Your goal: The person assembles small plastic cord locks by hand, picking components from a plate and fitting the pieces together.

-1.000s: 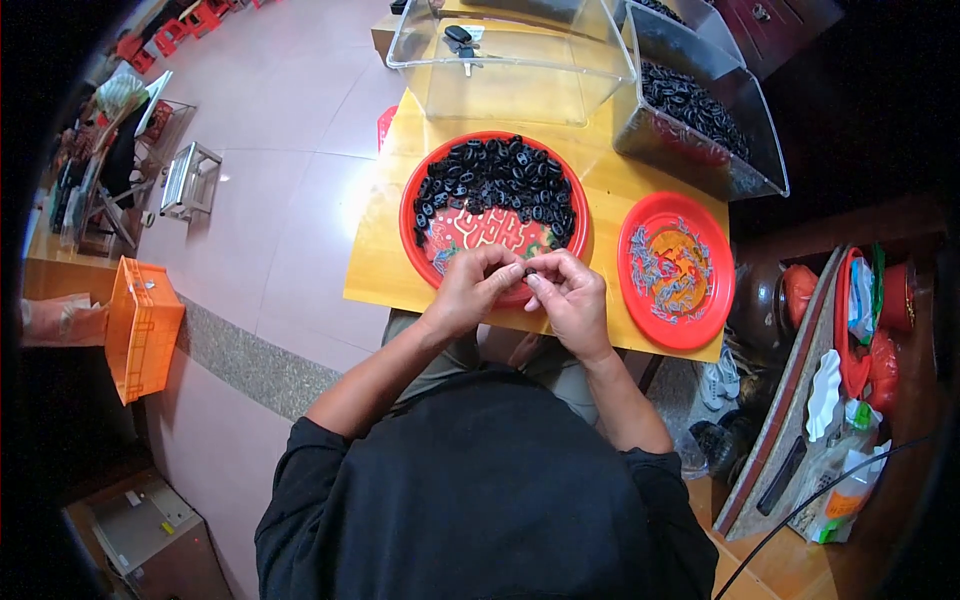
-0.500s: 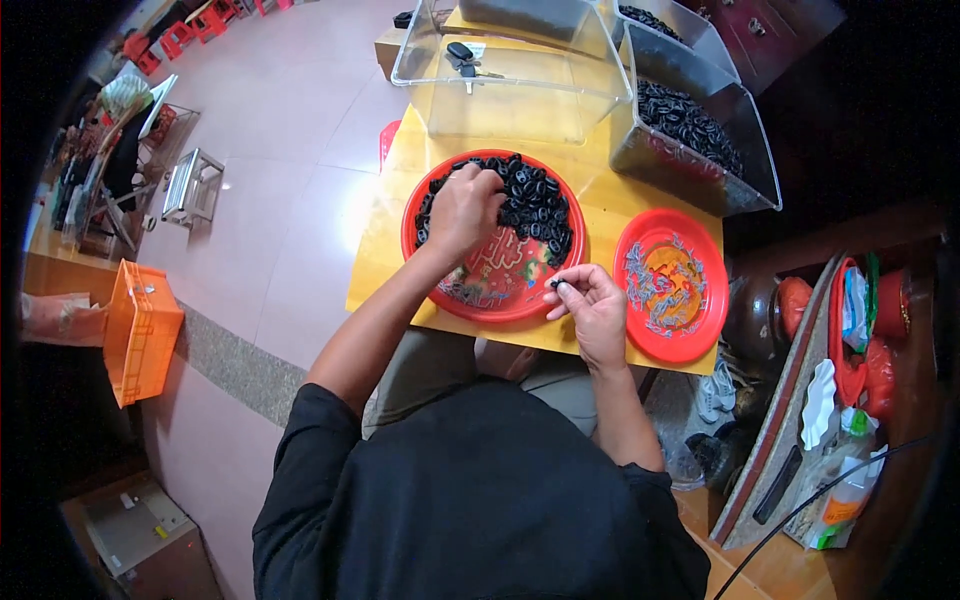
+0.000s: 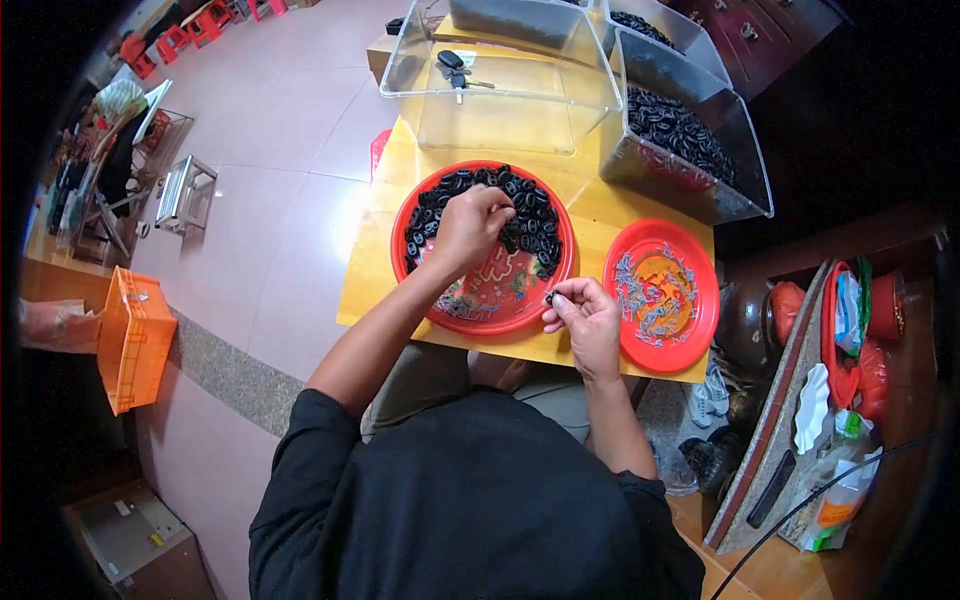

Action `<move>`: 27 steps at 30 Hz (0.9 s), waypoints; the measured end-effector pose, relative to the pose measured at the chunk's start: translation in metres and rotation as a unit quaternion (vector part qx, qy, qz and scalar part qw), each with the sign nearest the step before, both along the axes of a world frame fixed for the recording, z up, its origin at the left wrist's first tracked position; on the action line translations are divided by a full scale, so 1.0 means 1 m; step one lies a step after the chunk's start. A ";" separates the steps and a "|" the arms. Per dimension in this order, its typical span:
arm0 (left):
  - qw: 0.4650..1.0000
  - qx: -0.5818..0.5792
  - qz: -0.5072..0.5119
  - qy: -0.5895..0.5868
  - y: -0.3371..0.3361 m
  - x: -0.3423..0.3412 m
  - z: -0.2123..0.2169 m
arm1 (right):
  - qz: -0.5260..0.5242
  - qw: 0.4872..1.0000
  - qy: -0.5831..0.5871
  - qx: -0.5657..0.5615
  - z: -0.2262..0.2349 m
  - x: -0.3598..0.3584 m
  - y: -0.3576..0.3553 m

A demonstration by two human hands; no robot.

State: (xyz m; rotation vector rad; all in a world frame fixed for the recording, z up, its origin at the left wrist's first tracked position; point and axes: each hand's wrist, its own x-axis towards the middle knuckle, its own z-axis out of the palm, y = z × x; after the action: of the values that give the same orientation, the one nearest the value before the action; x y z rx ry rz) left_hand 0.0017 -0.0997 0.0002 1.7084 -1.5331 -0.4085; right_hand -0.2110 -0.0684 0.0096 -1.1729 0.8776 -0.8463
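Black oval plastic pieces (image 3: 530, 215) with holes are heaped along the far side of a round red tray (image 3: 398, 245). Over that heap is my left hand (image 3: 470, 225), its thumb and fingers pinched together; whatever they hold, if anything, is hidden. My right hand (image 3: 590, 318) is at the tray's near right edge, pinching a small black plastic piece (image 3: 551, 297) between thumb and fingertips. Beside it lies a smaller red plate (image 3: 708, 300) holding many small, thin, greyish clear pieces (image 3: 632, 290). More such thin bits lie at the near left inside the round tray.
A yellow tabletop (image 3: 375, 270) carries both trays. At its far side stand clear plastic bins (image 3: 500, 110); one bin (image 3: 690, 195) is filled with black pieces. Keys (image 3: 458, 80) show through the front bin. An orange crate (image 3: 135, 340) is at left, a cluttered shelf (image 3: 770, 410) at right.
My left hand has shifted slightly right and nearer over the heap, its fingers lifted a little. My right hand keeps its pinch on the black piece. The whole view has shifted slightly.
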 end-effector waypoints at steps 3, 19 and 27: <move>0.894 0.118 -0.079 0.425 0.028 0.004 0.016 | 0.000 1.000 -0.018 0.007 0.006 0.004 -0.001; 0.661 0.098 -0.086 0.739 0.095 -0.004 0.012 | 0.037 0.998 -0.047 -0.018 0.029 0.036 0.013; 0.752 0.053 -0.062 0.655 0.103 -0.003 -0.002 | 0.034 0.999 -0.023 -0.024 0.029 0.037 0.015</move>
State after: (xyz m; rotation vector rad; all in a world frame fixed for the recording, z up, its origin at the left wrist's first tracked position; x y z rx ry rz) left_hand -0.0014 0.0033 -0.0022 0.8732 -0.5228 -1.4063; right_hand -0.1738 -0.0535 0.0384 -1.2129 0.7784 -0.8390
